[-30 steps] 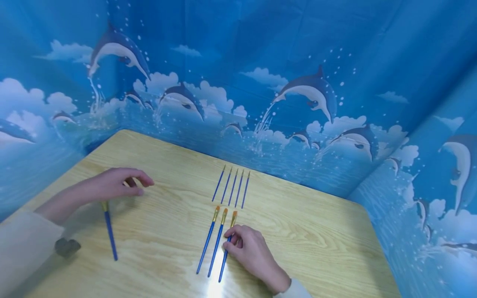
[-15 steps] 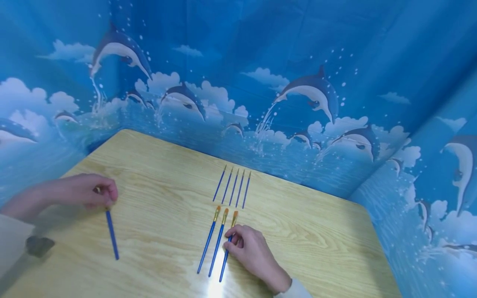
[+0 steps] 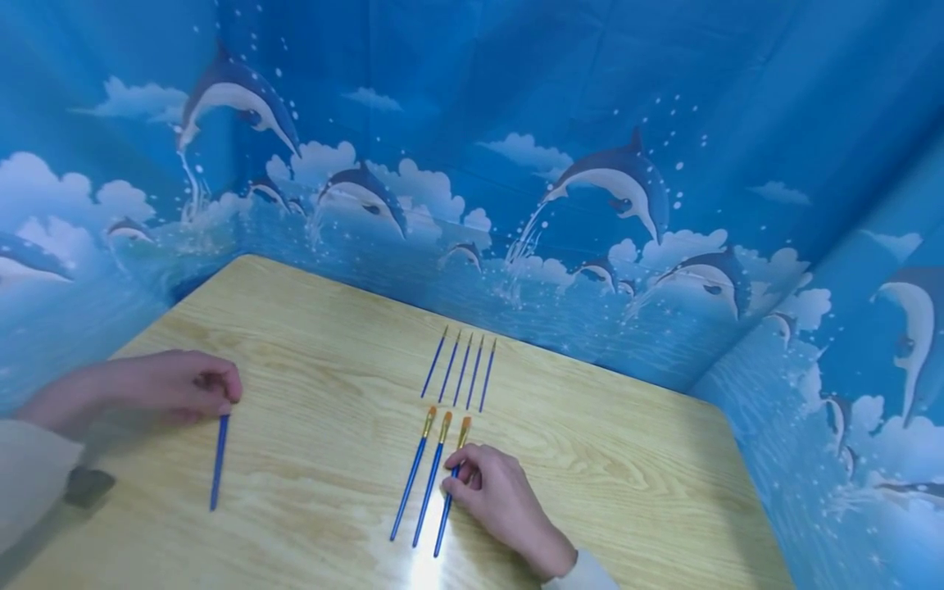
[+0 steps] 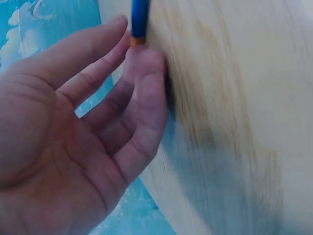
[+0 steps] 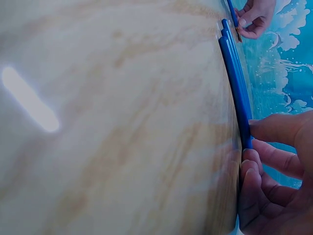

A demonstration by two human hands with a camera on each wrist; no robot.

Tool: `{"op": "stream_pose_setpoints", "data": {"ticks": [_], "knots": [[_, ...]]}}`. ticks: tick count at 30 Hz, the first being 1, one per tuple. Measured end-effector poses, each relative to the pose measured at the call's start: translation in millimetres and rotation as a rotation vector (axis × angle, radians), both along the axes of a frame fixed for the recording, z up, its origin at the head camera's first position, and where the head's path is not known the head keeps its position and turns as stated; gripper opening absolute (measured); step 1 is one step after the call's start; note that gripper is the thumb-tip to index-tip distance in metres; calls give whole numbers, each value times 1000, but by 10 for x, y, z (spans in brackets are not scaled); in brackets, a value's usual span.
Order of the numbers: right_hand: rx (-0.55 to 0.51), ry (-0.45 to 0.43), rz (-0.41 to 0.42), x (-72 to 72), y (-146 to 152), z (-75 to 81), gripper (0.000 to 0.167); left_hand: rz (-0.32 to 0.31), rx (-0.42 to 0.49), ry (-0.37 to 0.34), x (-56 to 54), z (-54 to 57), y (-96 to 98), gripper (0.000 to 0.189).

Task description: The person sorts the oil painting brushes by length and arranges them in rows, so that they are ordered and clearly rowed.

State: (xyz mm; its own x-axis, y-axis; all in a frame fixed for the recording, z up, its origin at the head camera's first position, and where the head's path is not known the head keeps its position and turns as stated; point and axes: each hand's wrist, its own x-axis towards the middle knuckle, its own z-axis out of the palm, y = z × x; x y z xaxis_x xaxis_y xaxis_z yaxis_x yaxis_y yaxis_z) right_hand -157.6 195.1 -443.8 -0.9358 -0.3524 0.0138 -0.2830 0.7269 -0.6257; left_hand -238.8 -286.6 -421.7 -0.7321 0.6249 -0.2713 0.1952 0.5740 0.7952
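Note:
At the left of the head view, my left hand (image 3: 165,383) pinches a paintbrush (image 3: 220,463) near its ferrule, the blue handle pointing toward me. Its bristles are hidden by the hand; the left wrist view shows the fingertips at the lower end of the blue handle (image 4: 140,19). My right hand (image 3: 497,496) holds the rightmost paintbrush (image 3: 444,524) of three lying side by side, thumb and fingers at its upper handle. These three have blue handles, gold ferrules and orange bristles. The left paintbrush (image 3: 409,492) and middle paintbrush (image 3: 428,492) lie untouched.
Several thin paintbrushes (image 3: 459,369) lie in a parallel row behind the three larger ones. All are on a wooden table (image 3: 605,483), its far edge against a blue dolphin-printed curtain (image 3: 457,98). A dark grey object (image 3: 88,487) shows by the left cuff.
My left hand has moved left and down to the separate paintbrush and taken hold of it; its handle end has swung slightly left. My right hand has stayed put.

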Motion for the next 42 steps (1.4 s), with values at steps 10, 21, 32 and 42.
{"op": "stream_pose_setpoints", "data": {"ticks": [10,21,32,42], "knots": [[11,-19,-6,-19,-13,-13,15,69,-78,66,-90,-27,207,16],[14,-16,-7,-6,-12,-8,15,74,-82,229,-135,-97,254,23],[12,-19,-12,-18,-18,4,15,12,-40,144,-73,-86,125,26],[6,-12,-9,-17,-21,1,14,-4,-101,214,-101,-112,118,20]]}}
